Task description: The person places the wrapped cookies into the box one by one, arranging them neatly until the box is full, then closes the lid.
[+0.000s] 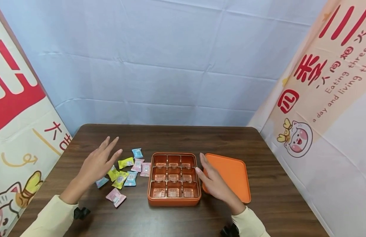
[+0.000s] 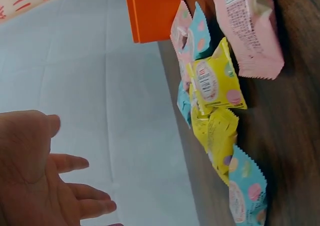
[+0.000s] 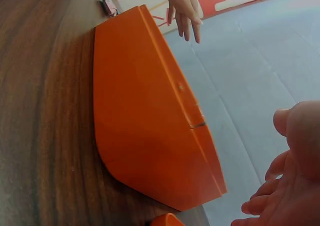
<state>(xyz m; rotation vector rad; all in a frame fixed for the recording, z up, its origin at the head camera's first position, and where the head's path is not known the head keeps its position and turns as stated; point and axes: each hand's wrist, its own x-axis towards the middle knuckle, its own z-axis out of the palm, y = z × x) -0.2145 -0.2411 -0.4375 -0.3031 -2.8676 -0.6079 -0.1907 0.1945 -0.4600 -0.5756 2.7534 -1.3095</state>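
Observation:
My left hand [image 1: 95,164] hovers with straight, spread fingers over the left edge of a group of wrapped sweets. The packets are blue [image 1: 130,178], yellow [image 1: 125,163] and pink [image 1: 116,197], lying loose on the table. To their right stands an orange box [image 1: 174,201] with a brown tray of several small compartments, all bare. My right hand [image 1: 214,179], fingers extended, is between the box and a flat orange lid [image 1: 233,174], overlapping the lid's left side in the head view. Neither hand holds anything. In the right wrist view the box's side wall [image 3: 135,106] fills the middle.
The dark wood table [image 1: 171,138] ends at a pale blue cloth backdrop [image 1: 159,82]. Printed banners hang at the left [image 1: 20,108] and right [image 1: 328,85] sides. One pink packet [image 2: 250,31] lies nearer the front, apart from the others.

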